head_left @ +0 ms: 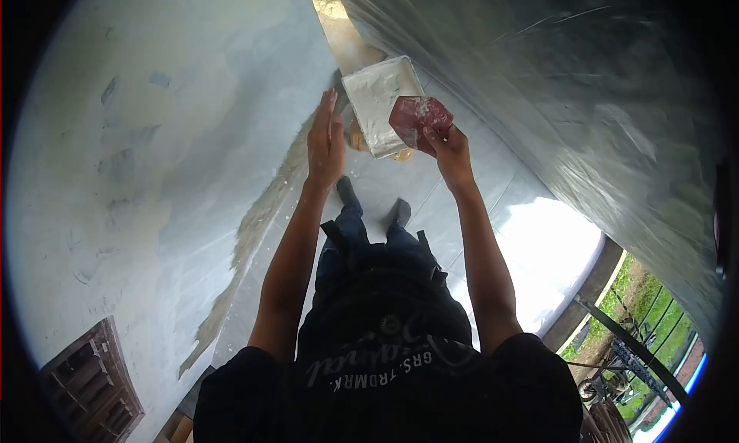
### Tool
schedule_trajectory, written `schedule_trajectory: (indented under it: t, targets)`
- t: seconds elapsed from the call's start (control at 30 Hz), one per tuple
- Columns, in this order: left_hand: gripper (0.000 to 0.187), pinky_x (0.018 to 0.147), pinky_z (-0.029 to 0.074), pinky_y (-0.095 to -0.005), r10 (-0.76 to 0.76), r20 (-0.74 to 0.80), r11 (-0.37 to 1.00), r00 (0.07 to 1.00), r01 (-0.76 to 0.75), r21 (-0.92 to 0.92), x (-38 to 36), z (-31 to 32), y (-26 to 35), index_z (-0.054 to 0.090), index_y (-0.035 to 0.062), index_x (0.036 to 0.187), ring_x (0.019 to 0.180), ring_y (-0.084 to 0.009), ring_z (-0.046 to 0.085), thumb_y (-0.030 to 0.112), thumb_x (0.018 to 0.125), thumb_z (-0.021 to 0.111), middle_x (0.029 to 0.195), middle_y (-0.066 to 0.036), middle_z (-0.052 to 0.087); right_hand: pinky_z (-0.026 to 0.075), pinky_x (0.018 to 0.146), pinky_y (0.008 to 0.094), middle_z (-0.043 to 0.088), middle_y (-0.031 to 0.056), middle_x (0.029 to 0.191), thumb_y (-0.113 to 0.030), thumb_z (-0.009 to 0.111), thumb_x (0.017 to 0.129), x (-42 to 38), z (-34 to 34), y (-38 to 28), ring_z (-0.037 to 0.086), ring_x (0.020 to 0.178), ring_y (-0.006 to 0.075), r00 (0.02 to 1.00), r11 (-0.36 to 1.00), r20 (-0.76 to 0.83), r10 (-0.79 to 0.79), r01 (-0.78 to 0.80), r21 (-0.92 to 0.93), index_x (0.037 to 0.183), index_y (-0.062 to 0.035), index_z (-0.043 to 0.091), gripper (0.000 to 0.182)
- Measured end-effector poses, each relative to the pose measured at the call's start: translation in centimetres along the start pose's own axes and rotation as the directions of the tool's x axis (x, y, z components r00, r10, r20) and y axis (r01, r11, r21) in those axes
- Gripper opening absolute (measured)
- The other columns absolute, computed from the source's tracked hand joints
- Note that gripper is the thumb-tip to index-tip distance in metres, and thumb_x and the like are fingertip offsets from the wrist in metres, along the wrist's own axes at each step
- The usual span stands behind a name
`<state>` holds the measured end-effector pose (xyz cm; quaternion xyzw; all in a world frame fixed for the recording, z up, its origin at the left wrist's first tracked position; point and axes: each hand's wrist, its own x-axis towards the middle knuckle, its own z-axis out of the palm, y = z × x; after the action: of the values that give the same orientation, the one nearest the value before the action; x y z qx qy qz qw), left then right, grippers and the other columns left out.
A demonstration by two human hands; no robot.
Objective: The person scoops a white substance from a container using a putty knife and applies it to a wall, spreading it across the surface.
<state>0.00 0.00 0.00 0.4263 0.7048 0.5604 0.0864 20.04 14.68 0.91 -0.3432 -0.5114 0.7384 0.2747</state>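
In the head view, my right hand (452, 157) grips a dark red, flat putty spreader (418, 120) with angled corners and whitish smears on its face. My left hand (326, 144) is held up beside the wall with its fingers stretched out together and nothing in it. Between and beyond both hands is a rectangular tray (375, 104) coated in white paste. The spreader overlaps the tray's right edge in this view. Rounded tan objects (356, 137) show partly under the tray, mostly hidden by it.
A pale wall (177, 135) with grey patches rises on my left, its lower strip bare and rough. Translucent plastic sheeting (570, 89) hangs on the right. My feet stand on a grey tiled floor (431, 204). A brown slatted wooden frame (92, 377) is at lower left.
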Motion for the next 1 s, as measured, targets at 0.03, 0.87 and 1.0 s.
schedule_trajectory:
  t: [0.03, 0.87, 1.0]
  targets:
    - [0.052, 0.123, 0.025, -0.0445, -0.008, 0.011, 1.000, 1.000, 0.008, -0.006, -0.9, 0.3, -0.3, 0.042, -0.0049, 0.150, 0.149, -0.0392, 0.036, 0.026, 0.109, 0.037, 0.157, -0.024, 0.042, 0.058, 0.088, 0.0354, 0.070, 0.0101, 0.108, -0.010, 0.065, 0.099, -0.8, -0.2, 0.3, 0.069, 0.096, 0.0183, 0.999, 0.999, -0.039, 0.004, -0.005, -0.044, 0.122, 0.0046, 0.061, 0.028]
    - [0.059, 0.122, 0.027, -0.0431, -0.502, 0.421, 0.850, 0.755, 0.520, 0.081, -7.0, 10.0, -26.2, 0.036, -0.0087, 0.152, 0.148, -0.0402, 0.036, 0.032, 0.109, 0.032, 0.156, -0.029, 0.039, 0.054, 0.082, 0.0578, 0.068, 0.0333, 0.093, 0.001, 0.053, 0.088, 13.2, -0.6, 29.9, 0.067, 0.091, 0.0518, 0.996, 0.543, -0.071, 0.056, -0.090, -0.835, 0.109, 0.0057, 0.052, 0.022]
    - [0.060, 0.122, 0.027, -0.0425, -0.559, 0.406, 0.814, 0.723, 0.571, 0.103, -7.0, 11.0, -28.9, 0.036, -0.0087, 0.152, 0.148, -0.0405, 0.035, 0.033, 0.109, 0.032, 0.156, -0.029, 0.039, 0.055, 0.082, 0.0569, 0.068, 0.0325, 0.096, 0.003, 0.052, 0.087, 15.2, 0.0, 31.8, 0.069, 0.091, 0.0498, 0.992, 0.474, -0.066, 0.112, -0.112, -0.873, 0.110, 0.0043, 0.051, 0.023]
